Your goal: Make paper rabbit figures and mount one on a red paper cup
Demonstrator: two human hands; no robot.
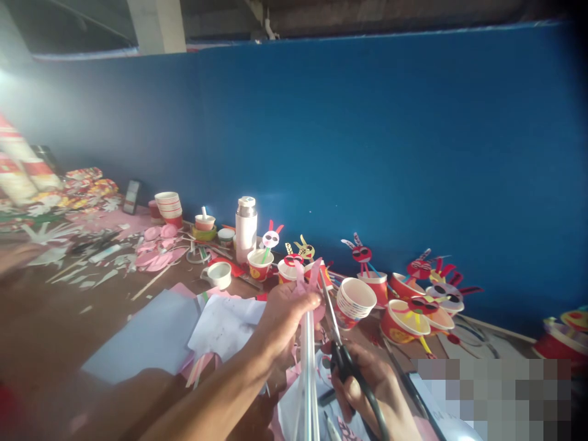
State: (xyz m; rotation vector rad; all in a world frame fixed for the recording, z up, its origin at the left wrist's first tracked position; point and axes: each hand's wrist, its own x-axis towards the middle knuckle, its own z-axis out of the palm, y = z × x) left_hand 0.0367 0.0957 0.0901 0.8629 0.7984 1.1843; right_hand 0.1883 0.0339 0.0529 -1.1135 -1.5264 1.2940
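Observation:
Pink paper with two upright ear-like strips (307, 275) is pinched in my left hand (287, 312) at the centre. My right hand (372, 383) is wrapped round the black handles of a pair of scissors (339, 346). The blades point up, just right of the pink paper. Pale, clear strips (309, 373) hang blurred below my left hand. White sheets printed with dark shapes (294, 401) lie underneath.
Red paper cups with paper bunny figures (362, 254) stand along the blue wall (367, 153). Stacked cups (354, 297), a white thermos (247, 229), a white mug (219, 275) and pink cut-outs (158, 248) are nearby. A person's blurred hand (16, 257) shows at far left.

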